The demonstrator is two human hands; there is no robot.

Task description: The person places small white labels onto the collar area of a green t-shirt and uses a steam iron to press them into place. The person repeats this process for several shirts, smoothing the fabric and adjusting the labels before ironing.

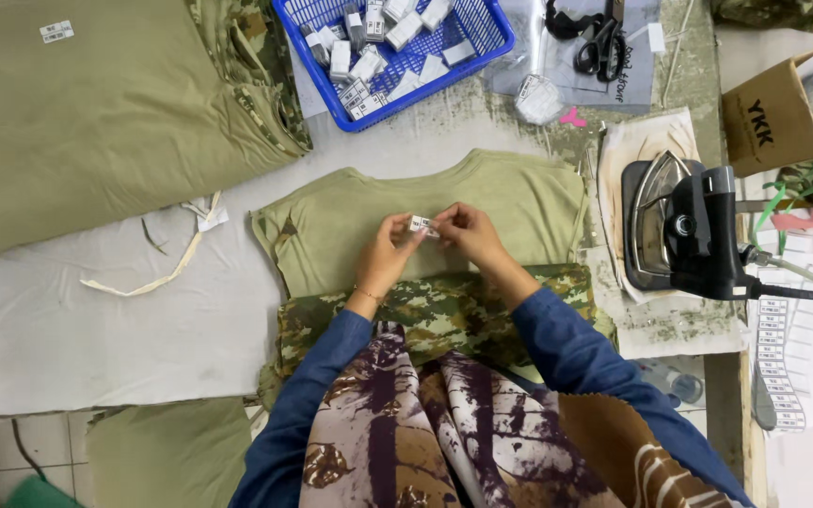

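A big stack of olive cloth (96, 122) fills the ten o'clock corner of the white-covered table (96, 329). In the middle lies an olive shirt (350, 216) with camouflage trim, its neck opening pointing to twelve o'clock. At three o'clock a black iron (679, 230) rests on its side on a scorched pad (670, 325), and a cardboard box (769, 122) sits at two o'clock. At twelve o'clock stands a blue basket (491, 38) full of small white labels, with black scissors (599, 42) just to its right at one o'clock. Both hands meet over the shirt's chest: the left hand (388, 249) and the right hand (468, 235) pinch a tiny white label (420, 224) between their fingertips, one at each end, held just above the cloth
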